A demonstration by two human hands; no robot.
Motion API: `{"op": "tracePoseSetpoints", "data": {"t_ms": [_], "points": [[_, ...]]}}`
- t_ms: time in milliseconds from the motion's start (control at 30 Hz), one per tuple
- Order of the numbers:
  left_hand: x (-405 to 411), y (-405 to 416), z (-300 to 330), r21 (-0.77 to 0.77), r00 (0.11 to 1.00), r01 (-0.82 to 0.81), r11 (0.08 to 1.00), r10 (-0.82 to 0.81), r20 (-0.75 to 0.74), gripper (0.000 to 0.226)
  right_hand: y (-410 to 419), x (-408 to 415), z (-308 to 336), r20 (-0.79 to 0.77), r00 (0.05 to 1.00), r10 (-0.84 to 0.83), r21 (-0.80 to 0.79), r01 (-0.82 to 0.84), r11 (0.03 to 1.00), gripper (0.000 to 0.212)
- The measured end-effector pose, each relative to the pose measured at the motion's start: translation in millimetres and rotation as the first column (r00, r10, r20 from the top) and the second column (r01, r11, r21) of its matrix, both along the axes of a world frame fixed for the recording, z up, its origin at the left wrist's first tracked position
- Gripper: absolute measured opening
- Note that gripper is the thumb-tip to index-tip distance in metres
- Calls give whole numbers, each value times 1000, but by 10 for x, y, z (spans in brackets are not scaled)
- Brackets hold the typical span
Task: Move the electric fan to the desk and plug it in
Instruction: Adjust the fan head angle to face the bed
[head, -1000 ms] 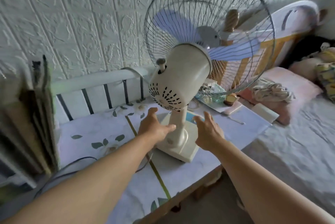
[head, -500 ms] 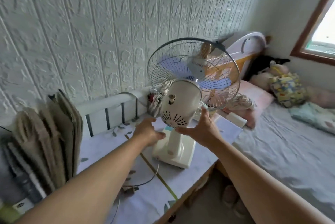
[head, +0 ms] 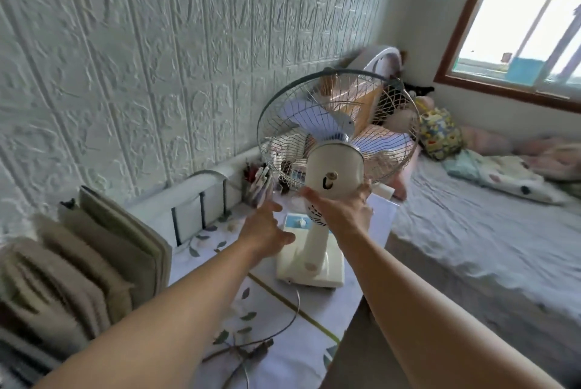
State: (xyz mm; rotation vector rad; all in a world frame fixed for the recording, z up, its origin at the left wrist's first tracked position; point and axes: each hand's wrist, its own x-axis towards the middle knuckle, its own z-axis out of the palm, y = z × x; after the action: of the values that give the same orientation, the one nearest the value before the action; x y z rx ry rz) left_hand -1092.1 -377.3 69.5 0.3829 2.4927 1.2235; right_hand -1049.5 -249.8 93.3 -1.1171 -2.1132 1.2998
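A cream electric fan (head: 334,168) with pale blue blades and a wire cage stands on the desk (head: 283,325), which has a leaf-patterned cover. My right hand (head: 342,214) grips the underside of the fan's motor housing from behind, thumb on the left and fingers on the right. Just left of the fan's neck, my left hand (head: 265,228) hovers with relaxed fingers above the base (head: 309,266) and holds nothing. The fan's cord (head: 283,325) trails across the desk toward its front, ending in a dark tangle near the desk's near end.
A stack of folded cardboard (head: 81,266) leans at the desk's left. A white railing (head: 195,200) and small clutter (head: 261,184) run along the textured wall. To the right lies a bed (head: 487,247) with pillows and soft toys under a window (head: 518,20).
The view has pulled back and up. My right hand has risen from the fan's neck to grip the motor housing, and the fan head now tilts further upward. My left hand stays beside the neck.
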Motion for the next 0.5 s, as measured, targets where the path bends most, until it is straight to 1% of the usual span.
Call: {"op": "tracePoseSetpoints", "data": {"t_ms": [100, 200, 500], "points": [[-69, 13, -43, -13, 999, 30, 999, -30, 10, 67, 8, -31, -39, -48, 998, -42, 46, 44, 998, 112], [-113, 53, -77, -8, 998, 53, 999, -53, 32, 63, 43, -25, -31, -74, 997, -36, 45, 39, 998, 99], [-206, 212, -86, 26, 997, 54, 998, -55, 47, 63, 213, 19, -3, -134, 991, -7, 88, 18, 996, 94]]}}
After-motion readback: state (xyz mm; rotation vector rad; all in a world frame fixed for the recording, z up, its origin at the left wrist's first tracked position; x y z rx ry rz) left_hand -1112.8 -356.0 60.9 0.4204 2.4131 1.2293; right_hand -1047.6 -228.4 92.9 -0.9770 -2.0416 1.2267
